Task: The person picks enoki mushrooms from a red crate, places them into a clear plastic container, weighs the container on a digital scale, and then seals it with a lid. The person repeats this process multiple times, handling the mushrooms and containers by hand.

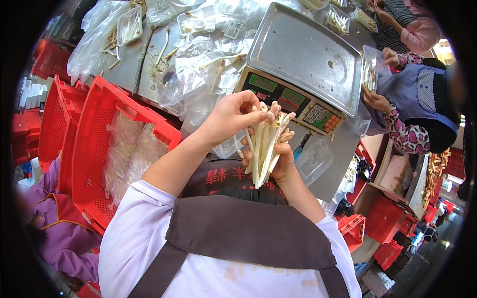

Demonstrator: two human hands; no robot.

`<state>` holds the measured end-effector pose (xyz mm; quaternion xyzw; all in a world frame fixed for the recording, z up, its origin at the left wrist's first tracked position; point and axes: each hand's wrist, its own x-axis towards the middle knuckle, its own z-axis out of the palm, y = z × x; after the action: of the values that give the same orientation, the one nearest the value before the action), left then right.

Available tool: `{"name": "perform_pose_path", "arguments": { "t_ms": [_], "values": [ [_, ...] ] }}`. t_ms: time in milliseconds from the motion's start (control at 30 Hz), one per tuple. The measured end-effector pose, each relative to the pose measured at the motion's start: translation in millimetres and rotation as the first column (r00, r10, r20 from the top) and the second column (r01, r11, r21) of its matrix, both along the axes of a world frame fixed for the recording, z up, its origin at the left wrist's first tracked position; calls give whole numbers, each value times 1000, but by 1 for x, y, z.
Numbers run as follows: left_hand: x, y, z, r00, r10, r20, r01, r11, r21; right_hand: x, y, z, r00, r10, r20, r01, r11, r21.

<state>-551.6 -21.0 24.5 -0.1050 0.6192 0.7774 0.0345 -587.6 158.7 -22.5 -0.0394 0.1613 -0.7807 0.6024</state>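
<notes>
My right hand [280,164] grips a bunch of long, pale mushroom stems [263,154] with small brownish caps, held upright in front of my apron. My left hand [233,116] has its fingers closed at the top of that bunch, pinching among the caps. Just beyond my hands is a weighing scale [303,59] with a metal top, keypad and green displays. An empty clear container [313,161] lies to the right of my right hand, beside a blue-handled tool [299,150] that looks like scissors.
Red crates [87,164] with plastic bags are at my left, near a person in purple [64,248]. Loose stems, bags and containers cover the metal table [119,74]. Co-workers [412,109] handle filled containers on the right. More red crates [382,221] stand at lower right.
</notes>
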Motion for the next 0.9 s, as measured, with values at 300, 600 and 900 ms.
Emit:
{"name": "perform_pose_path", "arguments": {
  "t_ms": [300, 600, 900],
  "values": [
    [0, 1, -5, 995, 99, -9, -99, 994, 39, 0, 1, -2, 998, -12, 60, 10, 999, 34],
    [-9, -4, 1, 955, 270, -122, -256, 959, 119, -2, 7, -16, 997, 18, 79, -21, 999, 32],
    [-43, -96, 4, 636, 578, -512, -698, 714, -61, 2, 1, -7, 996, 25, 89, -20, 998, -53]
  ]
}}
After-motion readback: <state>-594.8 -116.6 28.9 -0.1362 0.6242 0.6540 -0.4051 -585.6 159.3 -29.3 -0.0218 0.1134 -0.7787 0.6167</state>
